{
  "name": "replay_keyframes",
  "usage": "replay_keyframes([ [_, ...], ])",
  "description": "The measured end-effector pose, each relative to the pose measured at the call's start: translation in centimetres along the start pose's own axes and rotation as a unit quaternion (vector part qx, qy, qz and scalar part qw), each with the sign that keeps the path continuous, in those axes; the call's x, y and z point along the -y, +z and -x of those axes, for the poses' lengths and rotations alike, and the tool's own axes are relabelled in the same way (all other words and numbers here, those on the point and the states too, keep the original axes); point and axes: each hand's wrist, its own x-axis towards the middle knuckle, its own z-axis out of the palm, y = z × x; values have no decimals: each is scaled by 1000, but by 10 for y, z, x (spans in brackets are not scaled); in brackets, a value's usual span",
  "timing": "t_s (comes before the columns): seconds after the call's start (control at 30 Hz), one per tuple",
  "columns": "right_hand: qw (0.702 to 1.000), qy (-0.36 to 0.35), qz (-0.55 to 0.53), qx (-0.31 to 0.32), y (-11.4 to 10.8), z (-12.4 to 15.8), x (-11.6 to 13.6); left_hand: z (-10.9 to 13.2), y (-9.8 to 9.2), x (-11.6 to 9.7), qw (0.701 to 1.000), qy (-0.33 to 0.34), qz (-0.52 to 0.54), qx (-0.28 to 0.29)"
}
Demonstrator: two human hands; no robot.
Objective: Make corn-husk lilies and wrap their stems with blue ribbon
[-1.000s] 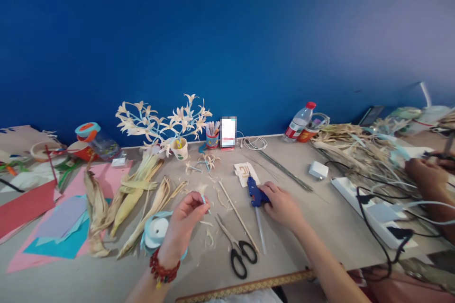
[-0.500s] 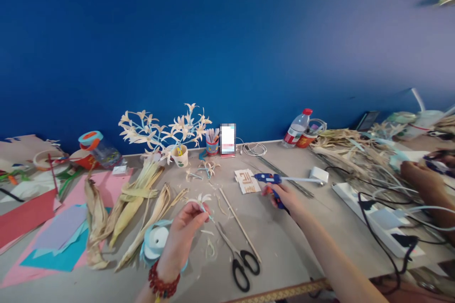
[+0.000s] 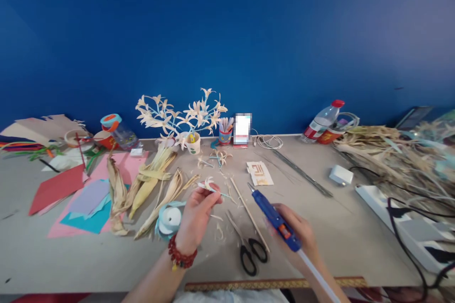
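My left hand, with a red bead bracelet on its wrist, pinches a small pale husk flower whose light blue stem points to the right. In my right hand is a blue glue gun, its nozzle aimed up and left, a white glue stick sticking out of its back end. Between the hands, black-handled scissors and a thin wooden stick lie on the table. A roll of light blue tape is beside my left wrist.
Husk flowers stand in a paper cup at the back, near a phone. Corn husks and coloured paper lie left. Rightward are a white card, metal wires, a bottle and a power strip with cables.
My right hand has lifted the glue gun off the card and drawn it nearer, turning the nozzle up-left. The flower in my left hand has tilted, its stem now pointing right. The view has shifted.
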Motion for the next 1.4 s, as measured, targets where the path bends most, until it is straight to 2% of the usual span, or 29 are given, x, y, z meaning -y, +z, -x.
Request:
replay_keyframes([
  [0.07,997,-65,38,13,2,-6,11,3,1,-1,998,38,-44,-12],
  [0.13,993,-101,47,25,2,-11,18,7,2,-1,994,65,-84,-31],
  [0.23,990,-127,58,36,1,-15,26,11,4,-3,989,81,-117,-51],
  [0.37,986,-148,58,45,1,-20,34,13,5,-6,983,106,-142,-43],
  [0.5,986,-144,49,65,1,-24,38,14,3,-5,978,137,-154,-23],
  [0.67,987,-133,64,62,4,-22,34,14,0,-2,978,137,-158,-15],
  [0.97,988,-127,51,77,2,-24,38,15,1,-9,953,206,-223,-3],
  [1.4,988,-131,56,58,-1,-25,41,17,5,-13,961,196,-192,-13],
])
